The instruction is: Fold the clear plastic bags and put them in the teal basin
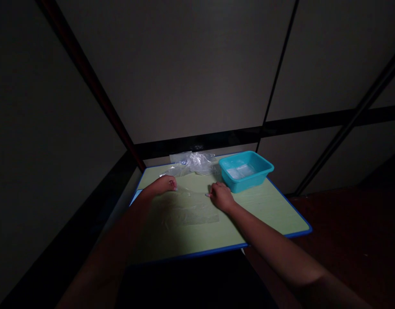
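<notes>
Together, left hand (pixel 167 184) and right hand (pixel 221 196) (forearms (pixel 268 240) outstretched) pinch the far edge of clear plastic (pixel 194 214).

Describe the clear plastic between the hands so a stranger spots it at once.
On the pale, blue-edged table, find the turquoise basin, then look left and nearer. There, a clear plastic sheet stretches from the left hand to the right hand, spread flatter than the crumpled plastic behind it.

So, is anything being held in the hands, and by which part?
Yes: the left hand and right hand seem to pinch a clear, thin plastic film by its far edge.
</notes>
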Tool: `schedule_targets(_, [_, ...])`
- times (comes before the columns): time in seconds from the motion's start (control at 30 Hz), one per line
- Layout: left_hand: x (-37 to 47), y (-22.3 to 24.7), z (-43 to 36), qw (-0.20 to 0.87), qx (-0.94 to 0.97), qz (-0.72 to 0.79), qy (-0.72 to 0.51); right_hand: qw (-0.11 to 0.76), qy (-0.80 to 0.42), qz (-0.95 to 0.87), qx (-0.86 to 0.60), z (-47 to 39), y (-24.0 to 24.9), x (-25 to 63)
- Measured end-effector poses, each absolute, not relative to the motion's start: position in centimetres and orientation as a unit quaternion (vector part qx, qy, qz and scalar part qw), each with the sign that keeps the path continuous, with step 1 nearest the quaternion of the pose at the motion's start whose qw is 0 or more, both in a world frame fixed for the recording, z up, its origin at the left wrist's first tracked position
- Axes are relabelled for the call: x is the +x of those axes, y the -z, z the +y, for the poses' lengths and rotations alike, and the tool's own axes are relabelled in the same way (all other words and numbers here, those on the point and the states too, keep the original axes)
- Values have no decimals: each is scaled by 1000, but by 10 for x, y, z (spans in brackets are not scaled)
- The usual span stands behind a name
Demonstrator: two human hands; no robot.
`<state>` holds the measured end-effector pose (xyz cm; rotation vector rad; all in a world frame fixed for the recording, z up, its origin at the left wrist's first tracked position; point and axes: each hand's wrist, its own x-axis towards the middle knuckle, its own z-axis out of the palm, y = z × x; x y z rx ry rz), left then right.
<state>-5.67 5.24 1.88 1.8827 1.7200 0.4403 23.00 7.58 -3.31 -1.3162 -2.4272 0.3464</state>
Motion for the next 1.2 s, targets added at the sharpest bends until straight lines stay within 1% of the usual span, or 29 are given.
schedule_targets(0.3, [-51,-19,15,220,716,642,-163,197,-160,-870,-423,74,33,232])
schedule_targets(0.43, [-47,-13,4,177,735,636,-154,207,-147,-882,-398,70,31,233])
schedule_targets(0.57, [-43,-9,-1,138,761,619,-135,213,-127,-896,-370,68,32,234])
schedule_targets(0.73, [-41,-6,-6,101,779,611,-101,219,-150,-913,-310,67,34,235])
schedule_targets(0.93, [-43,0,-7,64,791,605,-63,162,-173,-942,-237,67,38,236])
schedule_targets(1.2, [-48,2,-10,37,789,613,-26,88,-176,-954,-224,65,33,243])
